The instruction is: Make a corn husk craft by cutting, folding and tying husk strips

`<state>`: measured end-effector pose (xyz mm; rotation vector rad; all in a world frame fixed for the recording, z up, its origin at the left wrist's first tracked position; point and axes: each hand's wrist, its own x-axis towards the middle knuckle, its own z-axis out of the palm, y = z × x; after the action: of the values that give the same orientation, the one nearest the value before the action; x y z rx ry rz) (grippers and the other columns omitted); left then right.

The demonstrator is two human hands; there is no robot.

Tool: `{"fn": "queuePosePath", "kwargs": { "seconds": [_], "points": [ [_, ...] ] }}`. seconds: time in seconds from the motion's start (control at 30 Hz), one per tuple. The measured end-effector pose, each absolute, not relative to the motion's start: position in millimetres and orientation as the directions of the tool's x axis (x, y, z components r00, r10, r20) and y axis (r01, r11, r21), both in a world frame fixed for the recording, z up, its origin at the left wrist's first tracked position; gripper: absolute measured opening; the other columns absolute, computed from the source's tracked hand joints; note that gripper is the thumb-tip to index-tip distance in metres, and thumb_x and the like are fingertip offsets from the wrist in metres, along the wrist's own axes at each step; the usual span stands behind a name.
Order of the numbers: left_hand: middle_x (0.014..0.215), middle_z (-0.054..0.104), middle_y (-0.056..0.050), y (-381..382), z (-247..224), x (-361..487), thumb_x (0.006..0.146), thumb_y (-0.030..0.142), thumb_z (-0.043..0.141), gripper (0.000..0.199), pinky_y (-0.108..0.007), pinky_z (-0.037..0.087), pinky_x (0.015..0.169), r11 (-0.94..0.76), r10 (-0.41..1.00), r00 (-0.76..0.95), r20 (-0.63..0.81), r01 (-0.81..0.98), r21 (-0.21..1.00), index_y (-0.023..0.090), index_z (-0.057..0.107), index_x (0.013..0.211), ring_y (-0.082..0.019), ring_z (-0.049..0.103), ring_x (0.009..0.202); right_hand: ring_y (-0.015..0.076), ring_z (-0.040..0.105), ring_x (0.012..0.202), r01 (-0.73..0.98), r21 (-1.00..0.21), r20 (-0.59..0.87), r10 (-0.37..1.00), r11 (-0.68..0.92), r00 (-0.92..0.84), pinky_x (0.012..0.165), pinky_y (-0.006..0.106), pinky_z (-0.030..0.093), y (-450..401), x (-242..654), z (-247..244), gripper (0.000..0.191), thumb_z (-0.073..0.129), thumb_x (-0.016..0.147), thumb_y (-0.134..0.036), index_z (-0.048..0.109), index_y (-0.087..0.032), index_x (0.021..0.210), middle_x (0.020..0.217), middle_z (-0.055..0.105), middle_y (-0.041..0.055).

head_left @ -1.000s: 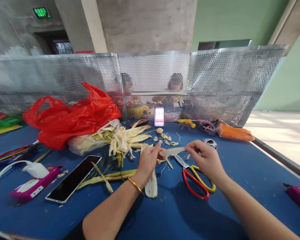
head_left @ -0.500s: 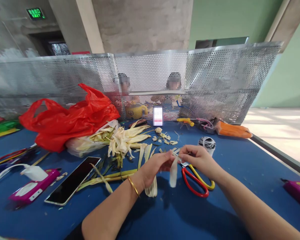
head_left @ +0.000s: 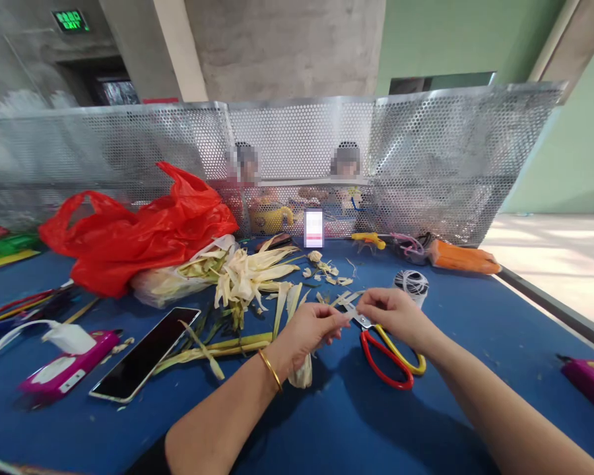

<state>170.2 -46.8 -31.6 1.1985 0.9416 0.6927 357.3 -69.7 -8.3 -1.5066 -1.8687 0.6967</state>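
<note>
Beyond the hands (head_left: 309, 332), a sign (head_left: 70, 21) apparently reads EXIT.

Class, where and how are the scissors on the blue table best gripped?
Probably by the red handle and yellow handle, coming from the wearer's near side, slightly right. The scissors lie with their open loops toward the wearer, giving fingers room, while the blades point away and leftward, close to the right hand.

The lone head-worn view looks forward and down from close over the blue table (head_left: 307, 429) toward the perforated screen (head_left: 435, 138).
</note>
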Motion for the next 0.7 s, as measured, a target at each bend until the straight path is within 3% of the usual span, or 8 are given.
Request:
{"fn": "queuePosePath", "kwargs": {
  "seconds": [0.1,0.17,0.23,0.37,0.53,0.7],
  "points": [
    [0.053,0.053,0.003,-38,-32,166,0.069,0.035,0.073,0.023,-0.018,0.028,0.043,0.230,0.911,0.345,-0.226,0.028,0.973,0.014,0.065,0.067,-0.004,0.042,0.044,0.0175,0.057,0.067,0.942,-0.322,0.232,0.973,0.090,-0.014,0.056,0.026,0.033,-73,364,-5,0.021,0.046,0.085,-0.030,0.060,-0.018,0.076,0.071,0.064,0.0044],
    [0.055,0.054,0.003,-31,-30,162,0.070,0.037,0.071,0.024,-0.018,0.025,0.042,0.215,0.926,0.311,-0.216,0.037,0.976,0.014,0.066,0.070,-0.004,0.041,0.042,0.0237,0.063,0.077,0.996,-0.076,0.081,0.996,0.051,-0.045,0.059,0.028,0.037,-78,365,-6,0.019,0.050,0.082,-0.027,0.062,-0.016,0.091,0.084,0.068,0.0108],
    [0.057,0.055,0.003,-26,-26,159,0.070,0.038,0.072,0.025,-0.017,0.023,0.041,0.191,0.938,0.290,-0.189,0.022,0.981,0.014,0.068,0.072,-0.003,0.041,0.043,0.0301,0.065,0.084,0.994,0.044,-0.131,0.987,0.104,-0.098,0.061,0.031,0.041,-84,362,-11,0.034,0.057,0.075,-0.025,0.061,-0.012,0.105,0.095,0.069,0.0173],
    [0.059,0.055,0.002,-16,-13,163,0.066,0.033,0.074,0.021,-0.017,0.021,0.040,0.211,0.951,0.241,-0.194,-0.047,0.976,0.013,0.068,0.071,-0.004,0.041,0.044,0.0351,0.066,0.086,0.992,0.058,-0.173,0.980,0.110,-0.099,0.065,0.036,0.045,-88,351,-26,0.061,0.060,0.066,-0.012,0.052,-0.006,0.126,0.099,0.067,0.0232],
    [0.063,0.060,-0.001,10,-2,178,0.064,0.025,0.075,0.017,-0.017,0.025,0.039,0.296,0.930,0.246,-0.272,-0.067,0.953,0.012,0.068,0.072,-0.005,0.046,0.045,0.0360,0.066,0.090,0.998,-0.023,-0.147,0.988,0.050,-0.053,0.068,0.036,0.046,-77,358,-31,0.044,0.058,0.070,-0.011,0.060,-0.006,0.113,0.097,0.069,0.0243],
    [0.067,0.064,-0.001,34,-5,186,0.060,0.020,0.079,0.021,-0.017,0.030,0.042,0.323,0.929,0.223,-0.296,-0.094,0.942,0.013,0.069,0.077,-0.006,0.050,0.047,0.0284,0.066,0.091,0.982,-0.188,-0.121,0.991,0.029,-0.053,0.070,0.031,0.045,-63,382,-22,0.028,0.055,0.076,-0.019,0.066,-0.014,0.102,0.097,0.071,0.0147]
  ]
}}
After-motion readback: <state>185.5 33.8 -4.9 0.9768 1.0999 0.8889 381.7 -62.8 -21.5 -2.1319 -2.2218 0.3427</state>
